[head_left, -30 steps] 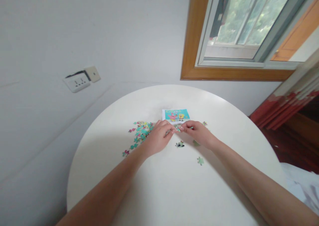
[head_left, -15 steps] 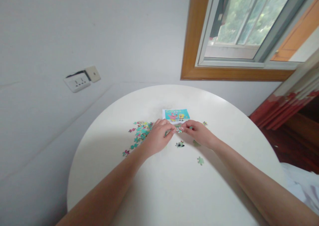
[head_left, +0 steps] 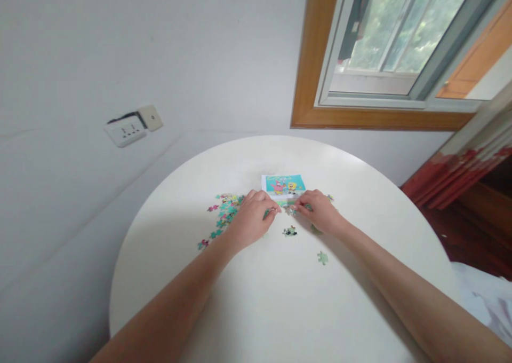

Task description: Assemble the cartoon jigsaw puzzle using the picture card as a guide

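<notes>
My right hand [head_left: 319, 212] pinches a small greyish jigsaw puzzle piece [head_left: 290, 210] between thumb and fingertips, low over the table in front of the picture box. My left hand [head_left: 256, 217] faces it from the left, its thumb and fingertips pressed together just short of that piece. Whatever those left fingers may hold is too small to make out. A cluster of teal, pink and yellow puzzle pieces [head_left: 227, 212] lies left of my left hand and runs partly beneath it. Nearer to me, between the hands, lies a dark-marked green piece [head_left: 290, 231].
A teal box with cartoon figures [head_left: 285, 186] lies just beyond my hands. One pale green piece [head_left: 322, 257] sits apart on the round white table [head_left: 264, 309]; another piece [head_left: 330, 198] lies behind my right hand. Wall sockets [head_left: 127, 129] and a window [head_left: 380, 42] are beyond.
My fingertips, close together at the puzzle piece before, have drawn slightly apart. The right hand has shifted a little to the right with the piece. The loose pieces lie as before.
</notes>
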`<state>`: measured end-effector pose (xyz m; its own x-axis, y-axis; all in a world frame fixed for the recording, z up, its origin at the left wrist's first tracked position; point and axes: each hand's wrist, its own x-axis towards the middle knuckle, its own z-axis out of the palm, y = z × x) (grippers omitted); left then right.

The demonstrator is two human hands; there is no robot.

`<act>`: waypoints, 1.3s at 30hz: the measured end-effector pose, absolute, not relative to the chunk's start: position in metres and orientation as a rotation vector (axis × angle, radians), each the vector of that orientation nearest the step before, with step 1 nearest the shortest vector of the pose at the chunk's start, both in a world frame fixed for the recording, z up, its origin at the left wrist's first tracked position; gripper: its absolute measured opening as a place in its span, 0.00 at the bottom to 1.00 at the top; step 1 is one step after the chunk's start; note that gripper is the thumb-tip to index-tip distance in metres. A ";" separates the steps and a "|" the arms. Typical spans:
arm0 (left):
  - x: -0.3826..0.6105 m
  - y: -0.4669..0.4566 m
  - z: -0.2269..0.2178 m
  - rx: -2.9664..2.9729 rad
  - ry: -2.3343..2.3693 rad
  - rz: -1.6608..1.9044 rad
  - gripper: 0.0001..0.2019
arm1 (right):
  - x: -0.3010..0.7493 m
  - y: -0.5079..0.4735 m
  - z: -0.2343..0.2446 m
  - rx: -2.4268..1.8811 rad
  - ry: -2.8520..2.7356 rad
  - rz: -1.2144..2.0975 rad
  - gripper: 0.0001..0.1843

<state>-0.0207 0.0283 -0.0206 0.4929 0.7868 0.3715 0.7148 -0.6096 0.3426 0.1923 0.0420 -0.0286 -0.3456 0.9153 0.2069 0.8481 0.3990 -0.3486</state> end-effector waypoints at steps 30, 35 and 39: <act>-0.087 0.064 -0.006 2.467 1.704 1.026 0.14 | 0.269 0.074 -0.026 -1.990 -2.053 -0.043 0.16; -0.090 0.066 -0.005 2.484 1.692 1.031 0.14 | 0.283 0.063 -0.018 -1.967 -2.156 -0.002 0.12; -0.089 0.066 -0.008 2.503 1.670 1.029 0.14 | 0.275 0.056 -0.017 -1.977 -2.184 -0.030 0.11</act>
